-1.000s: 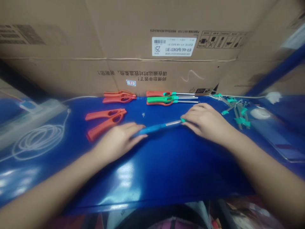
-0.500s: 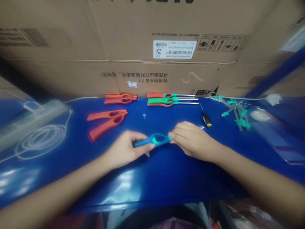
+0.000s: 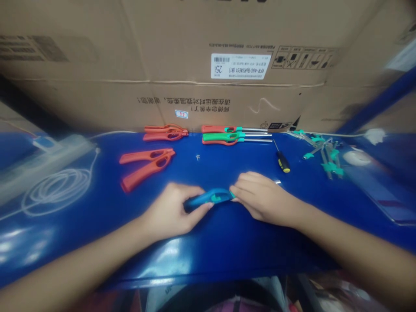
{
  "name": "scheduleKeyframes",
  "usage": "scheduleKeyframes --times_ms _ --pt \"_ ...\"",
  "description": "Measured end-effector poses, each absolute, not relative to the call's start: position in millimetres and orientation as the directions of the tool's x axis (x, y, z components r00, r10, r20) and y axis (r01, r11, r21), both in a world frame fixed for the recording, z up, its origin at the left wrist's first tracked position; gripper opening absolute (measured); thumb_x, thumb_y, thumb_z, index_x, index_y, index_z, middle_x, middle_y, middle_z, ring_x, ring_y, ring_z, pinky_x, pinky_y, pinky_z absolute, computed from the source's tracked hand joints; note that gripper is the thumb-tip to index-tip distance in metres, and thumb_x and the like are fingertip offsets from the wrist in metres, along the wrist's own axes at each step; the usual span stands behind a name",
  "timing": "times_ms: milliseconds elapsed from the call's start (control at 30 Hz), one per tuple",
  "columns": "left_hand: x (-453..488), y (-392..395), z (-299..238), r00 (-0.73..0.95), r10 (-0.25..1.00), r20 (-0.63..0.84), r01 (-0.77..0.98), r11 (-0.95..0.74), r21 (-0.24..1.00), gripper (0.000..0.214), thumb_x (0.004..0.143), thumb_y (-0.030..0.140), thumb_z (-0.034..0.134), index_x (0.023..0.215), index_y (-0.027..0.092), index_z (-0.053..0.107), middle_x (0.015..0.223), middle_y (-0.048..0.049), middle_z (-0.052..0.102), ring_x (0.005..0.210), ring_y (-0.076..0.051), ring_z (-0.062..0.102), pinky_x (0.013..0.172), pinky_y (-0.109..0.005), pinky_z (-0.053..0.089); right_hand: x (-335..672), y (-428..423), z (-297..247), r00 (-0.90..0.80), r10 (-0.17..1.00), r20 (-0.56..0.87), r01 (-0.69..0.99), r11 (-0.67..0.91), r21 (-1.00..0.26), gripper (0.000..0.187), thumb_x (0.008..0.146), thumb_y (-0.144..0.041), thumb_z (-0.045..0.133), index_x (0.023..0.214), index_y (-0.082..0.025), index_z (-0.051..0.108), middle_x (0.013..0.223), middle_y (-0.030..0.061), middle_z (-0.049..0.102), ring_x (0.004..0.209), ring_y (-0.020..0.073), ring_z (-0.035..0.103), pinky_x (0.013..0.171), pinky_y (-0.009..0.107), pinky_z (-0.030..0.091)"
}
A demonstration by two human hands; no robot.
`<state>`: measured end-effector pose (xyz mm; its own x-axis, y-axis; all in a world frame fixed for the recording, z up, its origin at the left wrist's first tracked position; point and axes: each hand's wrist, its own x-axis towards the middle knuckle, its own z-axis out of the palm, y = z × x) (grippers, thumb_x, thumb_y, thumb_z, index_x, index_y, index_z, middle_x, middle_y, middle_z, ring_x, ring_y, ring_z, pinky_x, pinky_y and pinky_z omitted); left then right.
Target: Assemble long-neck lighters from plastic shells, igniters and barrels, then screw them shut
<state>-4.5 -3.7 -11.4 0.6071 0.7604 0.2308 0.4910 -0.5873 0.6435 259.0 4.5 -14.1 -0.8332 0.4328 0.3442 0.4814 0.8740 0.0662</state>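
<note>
Blue lighter point(image 3: 207, 197), left hand point(image 3: 175, 211) gripping it, right hand point(image 3: 261, 198) clasping its end, hands closer than before

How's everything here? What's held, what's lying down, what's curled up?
Blue casing: held, partly covered
Left hand: curled around its handle
Right hand: closed at its green end
Screwdriver: lying down
Red casings: lying down
Lighters: lying together
Green-tipped parts: piled loosely
White cable: coiled
Cardboard: standing

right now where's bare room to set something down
Glossy blue tabletop lies bare between the left hand and near edge; a smaller patch sits between the orange and green metal-necked lighters and right hand. Crowded: back right, with teal and metal parts; back left, with orange plastic handles.
</note>
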Motion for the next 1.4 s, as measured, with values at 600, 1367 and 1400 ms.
scheduleKeyframes --times_ms 600,1367,1400 --pt "-14 18 -12 0.566 0.798 0.205 0.633 -0.580 0.512 0.040 0.097 0.050 0.056 0.120 0.019 0.067 0.104 -0.0064 0.063 0.093 -0.021 0.062 0.085 -0.033 0.049 272 25 -12 -0.651 0.635 0.416 0.594 0.767 -0.240 0.018 0.097 -0.029 0.060 0.102 -0.014 0.068 0.092 0.0095 0.070 0.088 0.0220 0.064 0.078 0.034 0.054" --pt "-15 17 -23 0.586 0.785 0.201 0.682 -0.611 0.402 0.033 0.096 0.035 0.057 0.124 0.017 0.061 0.116 -0.0099 0.058 0.106 -0.026 0.056 0.097 -0.045 0.050 291 35 15 -0.473 0.880 0.039 0.878 0.468 0.101 0.044 0.102 -0.052 0.039 0.089 -0.018 0.064 0.097 0.0106 0.066 0.094 0.0269 0.062 0.074 0.035 0.045" --pt "-16 17 -23 0.585 0.785 0.202 0.675 -0.610 0.415 0.033 0.095 0.034 0.057 0.124 0.017 0.062 0.117 -0.0098 0.058 0.106 -0.026 0.057 0.097 -0.044 0.050 293 36 17 -0.304 0.949 0.085 0.945 0.289 0.153 0.049 0.103 -0.054 0.034 0.094 -0.017 0.065 0.101 0.0138 0.066 0.097 0.0303 0.063 0.072 0.037 0.046"
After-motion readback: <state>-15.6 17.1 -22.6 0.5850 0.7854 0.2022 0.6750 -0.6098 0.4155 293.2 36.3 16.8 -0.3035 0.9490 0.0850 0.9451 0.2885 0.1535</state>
